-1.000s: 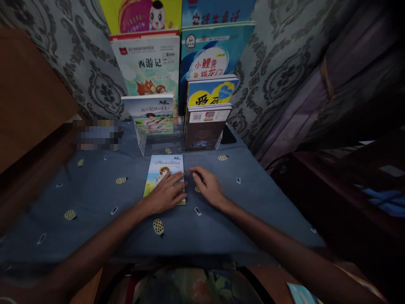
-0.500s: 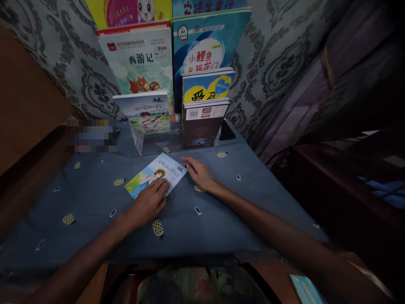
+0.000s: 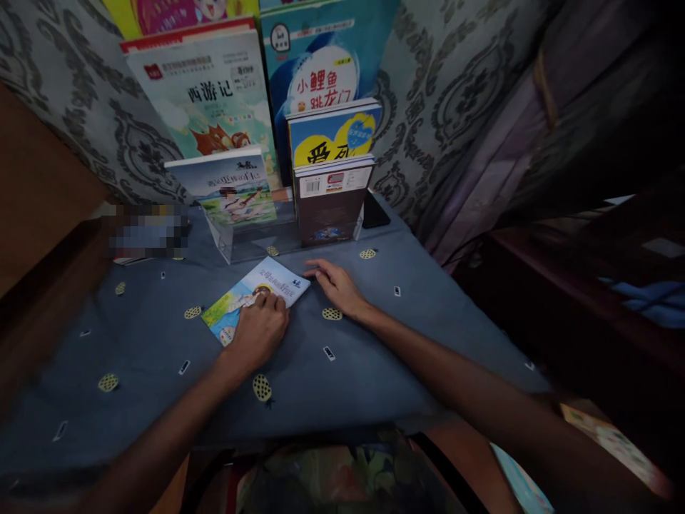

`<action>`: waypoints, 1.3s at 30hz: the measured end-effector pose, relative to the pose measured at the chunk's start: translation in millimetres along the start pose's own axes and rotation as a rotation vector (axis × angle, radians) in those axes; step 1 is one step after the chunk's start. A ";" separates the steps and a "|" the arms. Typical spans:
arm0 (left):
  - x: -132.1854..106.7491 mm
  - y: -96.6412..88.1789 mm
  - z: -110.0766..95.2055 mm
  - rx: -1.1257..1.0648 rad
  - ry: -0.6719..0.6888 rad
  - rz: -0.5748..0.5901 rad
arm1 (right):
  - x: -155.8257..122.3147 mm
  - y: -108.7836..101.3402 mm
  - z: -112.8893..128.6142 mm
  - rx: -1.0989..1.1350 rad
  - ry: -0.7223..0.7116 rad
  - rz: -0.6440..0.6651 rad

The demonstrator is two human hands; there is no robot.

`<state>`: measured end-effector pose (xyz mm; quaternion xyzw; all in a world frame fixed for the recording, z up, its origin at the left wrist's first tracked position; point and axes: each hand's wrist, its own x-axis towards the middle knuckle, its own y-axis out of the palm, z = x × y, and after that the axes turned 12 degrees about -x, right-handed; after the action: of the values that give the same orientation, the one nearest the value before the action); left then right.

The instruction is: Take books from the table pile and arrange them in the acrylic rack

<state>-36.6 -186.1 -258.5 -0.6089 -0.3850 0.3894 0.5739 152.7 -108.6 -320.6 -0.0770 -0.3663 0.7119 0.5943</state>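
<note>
A thin picture book (image 3: 243,293) with a child on its cover lies flat and turned aslant on the blue tablecloth (image 3: 160,343). My left hand (image 3: 260,330) rests on the book's near right edge, fingers curled onto the cover. My right hand (image 3: 335,285) lies flat on the cloth, fingertips touching the book's far right corner. Just behind stands a clear acrylic rack (image 3: 251,239) holding upright books: a light-covered one (image 3: 225,187) on the left and a dark one (image 3: 329,203) on the right.
Taller books (image 3: 208,93) lean against the patterned curtain (image 3: 454,107) behind the rack. A dark phone-like slab (image 3: 374,213) lies beside the rack. A wooden panel (image 3: 37,193) stands at left, dark furniture at right. More printed pages (image 3: 615,446) show near my right forearm.
The book has been turned anticlockwise from straight to aslant and slid a little left. My left hand moved to its near edge and curled; my right hand shifted to its far corner.
</note>
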 end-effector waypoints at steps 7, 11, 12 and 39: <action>2.0 -2.3 6.4 -0.026 0.006 -0.025 | -2.0 -6.2 6.8 0.034 -0.015 -0.111; 1.8 -3.7 6.0 -0.028 0.001 -0.005 | -5.6 -7.8 14.5 0.071 -0.062 -0.117; 1.6 -3.6 5.0 -0.025 -0.003 -0.001 | -6.5 -7.9 16.4 0.071 -0.071 -0.105; -34.6 19.9 48.1 -0.072 -0.026 -0.083 | 39.5 25.1 -4.3 -0.418 -0.433 0.105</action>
<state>-94.1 -199.5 -279.2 -0.6075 -0.4313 0.3589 0.5622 124.1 -71.8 -326.2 -0.0630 -0.6185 0.6506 0.4361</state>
